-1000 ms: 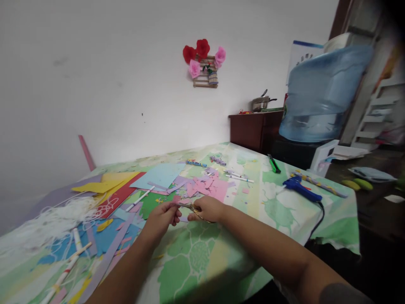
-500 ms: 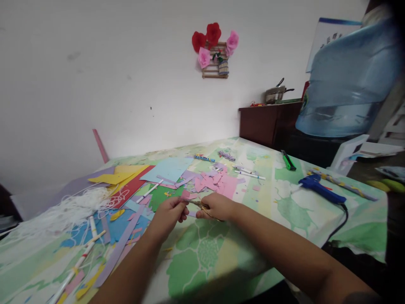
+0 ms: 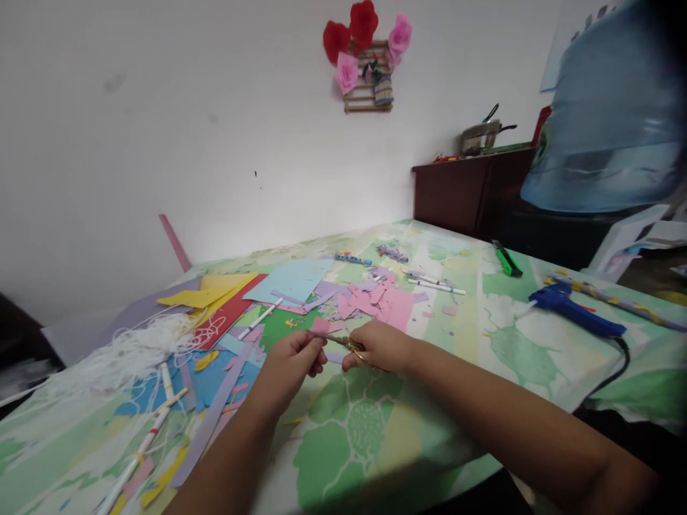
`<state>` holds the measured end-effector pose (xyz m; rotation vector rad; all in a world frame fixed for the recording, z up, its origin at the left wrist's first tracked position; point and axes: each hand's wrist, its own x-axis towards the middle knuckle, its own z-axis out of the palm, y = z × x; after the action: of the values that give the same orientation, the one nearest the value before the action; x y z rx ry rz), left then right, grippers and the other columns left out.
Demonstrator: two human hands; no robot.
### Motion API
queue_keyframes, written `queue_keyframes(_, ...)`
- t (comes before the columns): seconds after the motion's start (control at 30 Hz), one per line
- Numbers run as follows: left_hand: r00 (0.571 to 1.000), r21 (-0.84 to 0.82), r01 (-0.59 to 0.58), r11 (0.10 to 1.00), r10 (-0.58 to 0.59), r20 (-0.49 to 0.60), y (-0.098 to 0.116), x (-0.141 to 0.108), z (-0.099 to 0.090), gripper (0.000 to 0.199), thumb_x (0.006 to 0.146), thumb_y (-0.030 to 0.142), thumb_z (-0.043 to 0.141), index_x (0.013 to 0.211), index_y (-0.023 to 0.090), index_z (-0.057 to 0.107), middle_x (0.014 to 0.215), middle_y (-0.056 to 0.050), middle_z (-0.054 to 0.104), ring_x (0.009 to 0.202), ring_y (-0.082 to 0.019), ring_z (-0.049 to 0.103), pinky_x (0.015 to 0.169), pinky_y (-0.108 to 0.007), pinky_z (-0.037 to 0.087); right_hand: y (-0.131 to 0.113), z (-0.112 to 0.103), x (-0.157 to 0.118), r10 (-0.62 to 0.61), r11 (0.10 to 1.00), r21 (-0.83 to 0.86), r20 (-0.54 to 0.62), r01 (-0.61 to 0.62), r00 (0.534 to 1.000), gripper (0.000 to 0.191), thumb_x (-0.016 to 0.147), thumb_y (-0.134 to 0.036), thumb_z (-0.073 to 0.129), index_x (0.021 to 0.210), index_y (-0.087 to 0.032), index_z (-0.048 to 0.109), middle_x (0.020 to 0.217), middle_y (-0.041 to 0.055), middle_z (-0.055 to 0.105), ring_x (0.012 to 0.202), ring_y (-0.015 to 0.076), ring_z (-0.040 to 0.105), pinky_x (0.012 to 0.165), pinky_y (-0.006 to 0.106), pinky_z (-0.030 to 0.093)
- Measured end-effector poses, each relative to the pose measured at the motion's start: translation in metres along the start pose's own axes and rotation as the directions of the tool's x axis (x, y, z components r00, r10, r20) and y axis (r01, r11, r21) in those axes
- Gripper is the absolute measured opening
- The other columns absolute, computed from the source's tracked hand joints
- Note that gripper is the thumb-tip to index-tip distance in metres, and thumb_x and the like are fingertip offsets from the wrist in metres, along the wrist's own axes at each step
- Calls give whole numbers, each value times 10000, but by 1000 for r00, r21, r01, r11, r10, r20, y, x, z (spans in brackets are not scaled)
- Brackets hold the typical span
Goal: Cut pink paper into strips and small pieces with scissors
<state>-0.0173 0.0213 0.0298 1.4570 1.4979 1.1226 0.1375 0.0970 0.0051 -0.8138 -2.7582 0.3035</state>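
Observation:
My right hand [image 3: 381, 345] is closed around the handles of a small pair of gold scissors [image 3: 354, 347]. Their blades point left and reach the fingertips of my left hand [image 3: 295, 361]. Thumb and fingers of that hand are pinched on a small piece of paper, mostly hidden by the fingers and blades. A bit of pink paper [image 3: 322, 325] shows just behind the blades; whether it is the held piece I cannot tell. Beyond the hands lie pink paper scraps [image 3: 370, 297] and a green sheet [image 3: 282, 323].
White string [image 3: 134, 347] is heaped at left near yellow paper [image 3: 209, 297] and a light blue sheet [image 3: 290, 280]. White sticks [image 3: 260, 320] lie about. A blue glue gun [image 3: 580, 311] with a cord and a green utility knife [image 3: 507, 259] lie at right. A water jug [image 3: 606, 136] stands beyond.
The view has shifted, so the wall and table items sit higher and the right-hand items further right. Both hands keep nearly the same grip, with the scissors still at my left fingertips.

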Motion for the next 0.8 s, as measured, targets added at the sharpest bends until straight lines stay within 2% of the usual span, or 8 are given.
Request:
queue_keyframes(0.23, 997, -161, 71, 984, -74, -13, -3, 2, -1, 166, 663, 302, 474, 649, 143, 518, 552, 17, 526, 453, -79, 474, 459, -224, 383, 1, 0, 2, 93, 995, 36, -3, -93, 996, 574, 614, -659, 319, 670, -138, 553, 533, 3, 466, 476, 83, 357, 423, 188, 215)
queue_keyframes(0.37, 999, -182, 31, 983, -35, -19, -3, 1, 0, 161, 665, 295, 474, 656, 142, 526, 524, 29, 508, 440, -72, 461, 441, -210, 367, 1, -2, -1, 88, 996, 31, -5, -88, 996, 560, 655, -639, 282, 670, -141, 537, 538, 2, 457, 479, 80, 351, 424, 188, 212)
queue_keyframes(0.6, 992, -106, 3, 994, -16, -125, -3, 0, 1, 108, 661, 240, 462, 651, 150, 521, 490, 43, 503, 429, -73, 455, 440, -209, 368, -3, -2, -3, 7, 996, 83, 72, -13, 997, 506, 692, -592, 289, 682, -140, 517, 552, 0, 456, 487, 77, 360, 429, 183, 222)
queue_keyframes(0.8, 999, -3, 2, 1000, -2, -38, -9, 1, 2, 140, 678, 267, 446, 676, 153, 526, 526, 37, 517, 454, -77, 471, 447, -211, 371, -3, 0, -3, -4, 995, 103, 61, -2, 998, 511, 691, -588, 298, 686, -133, 528, 568, 11, 472, 498, 83, 376, 443, 187, 234)
